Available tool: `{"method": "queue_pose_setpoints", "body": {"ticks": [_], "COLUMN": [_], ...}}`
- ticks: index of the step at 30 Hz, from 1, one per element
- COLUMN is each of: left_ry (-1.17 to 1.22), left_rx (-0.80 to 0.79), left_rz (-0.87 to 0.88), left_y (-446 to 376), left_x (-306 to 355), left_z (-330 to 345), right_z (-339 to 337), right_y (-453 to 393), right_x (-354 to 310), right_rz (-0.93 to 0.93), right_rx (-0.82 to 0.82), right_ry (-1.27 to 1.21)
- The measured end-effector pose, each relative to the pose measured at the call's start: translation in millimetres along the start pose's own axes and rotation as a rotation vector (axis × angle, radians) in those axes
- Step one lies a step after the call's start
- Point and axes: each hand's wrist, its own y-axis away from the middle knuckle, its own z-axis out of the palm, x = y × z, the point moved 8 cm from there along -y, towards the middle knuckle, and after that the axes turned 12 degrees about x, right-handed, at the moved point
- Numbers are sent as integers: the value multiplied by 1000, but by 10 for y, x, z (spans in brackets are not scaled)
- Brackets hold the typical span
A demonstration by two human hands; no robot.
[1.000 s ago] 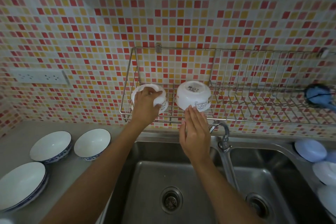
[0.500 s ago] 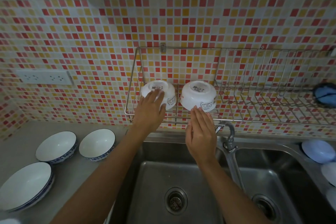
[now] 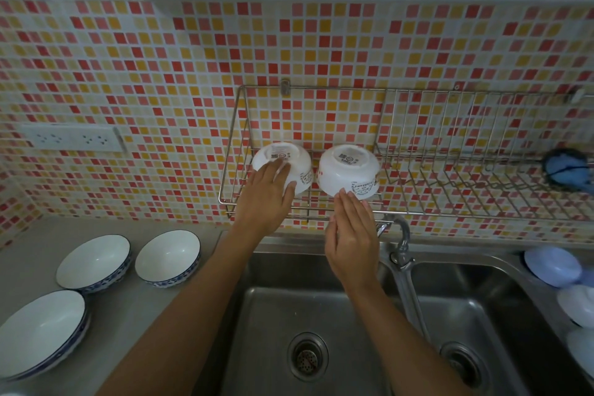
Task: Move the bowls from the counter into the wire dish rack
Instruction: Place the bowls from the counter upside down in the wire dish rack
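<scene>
Nearest on the left, a stack of wide blue-rimmed bowls sits on the grey counter. Just past it are two more, one left bowl and one right bowl, side by side, upright. The steel sink fills the middle. Further back, the right hand is flat with fingers straight and together, tips just touching the lower edge of the right white bowl, not gripping. The left hand rests spread over the left white bowl, fingers loose. Both white bowls sit upside down at the left end of the wire dish rack on the tiled wall.
</scene>
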Motion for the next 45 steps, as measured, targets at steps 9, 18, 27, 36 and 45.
{"method": "queue_pose_setpoints", "body": {"ticks": [9, 18, 27, 36, 45], "left_ry": [-33, -63, -132, -310, -72], "left_rx": [206, 101, -7, -5, -85], "left_rz": [1, 66, -185, -649, -1159], "left_y": [262, 811, 1806, 3395, 4621], "left_x": [10, -187, -1030, -2958, -4022], "left_z": [-152, -89, -411, -1537, -1791], "right_z": [-2, 22, 267, 692, 959], "right_y": [11, 121, 923, 2220, 2927], "right_x": [-20, -126, -1327, -3167, -4289], "right_rz": [31, 193, 324, 339, 354], "right_rx": [-102, -328, -570, -1164, -1480], "right_ry": [28, 130, -222, -469, -380]}}
